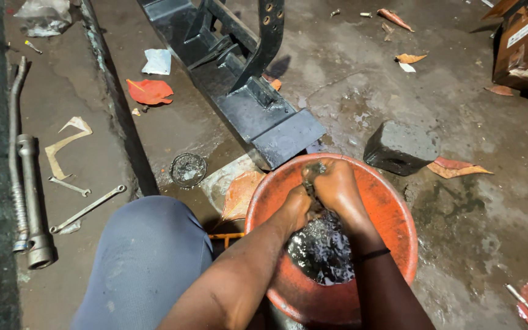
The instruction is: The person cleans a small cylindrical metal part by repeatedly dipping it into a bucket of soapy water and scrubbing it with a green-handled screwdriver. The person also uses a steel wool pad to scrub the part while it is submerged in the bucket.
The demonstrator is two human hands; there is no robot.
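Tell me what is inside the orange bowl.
The orange bowl holds dark, shiny liquid and both hands: left hand, right hand. They grip something small; the hands cover most of it.

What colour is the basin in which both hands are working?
The basin is orange, with dark liquid inside; the head view shows it.

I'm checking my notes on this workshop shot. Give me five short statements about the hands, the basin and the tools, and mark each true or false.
1. Both hands, the left hand and the right hand, are over the orange basin. True.
2. The basin holds dark liquid. True.
3. The basin is blue. False: it is orange.
4. Two spanners lie on the ground to the person's left. True.
5. The dark stone block sits inside the basin. False: it lies on the wet floor beside it.
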